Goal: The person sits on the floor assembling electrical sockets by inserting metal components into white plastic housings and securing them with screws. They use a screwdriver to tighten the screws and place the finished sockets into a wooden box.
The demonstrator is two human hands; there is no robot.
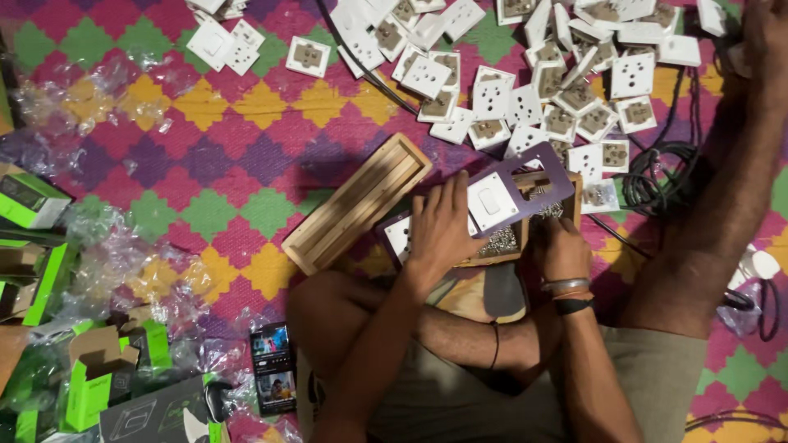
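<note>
The left hand (439, 226) lies flat, fingers spread, on a purple switch plate (492, 201) atop a wooden box (525, 238), fingertips beside its white switch (491, 201). The right hand (561, 246) curls at the plate's right edge; its grip cannot be told. Loose white sockets (525, 98) lie beyond on the mat.

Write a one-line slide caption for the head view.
Left hand presses a purple panel; right hand beside screws.

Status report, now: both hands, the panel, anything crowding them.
Left hand flat on purple panel, by its white switch. Right hand at screws in wooden box. Sockets, cables crowd beyond.
</note>
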